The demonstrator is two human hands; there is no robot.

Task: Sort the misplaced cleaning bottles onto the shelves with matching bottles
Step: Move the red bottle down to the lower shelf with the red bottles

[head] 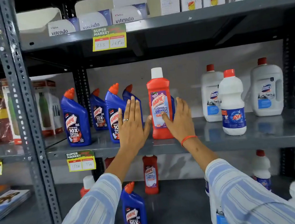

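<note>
Both hands are spread flat with fingers wide, gripping nothing — the left hand and right hand flank the red bottle, which stands upright on the middle shelf. Right thumb touches its label. Blue bottles stand left of the left hand.

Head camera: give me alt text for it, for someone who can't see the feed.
Two open hands, left hand and right hand, flank an upright red Harpic bathroom cleaner bottle on the middle shelf. Blue Harpic bottles stand left of it, white Domex jugs right.
</note>
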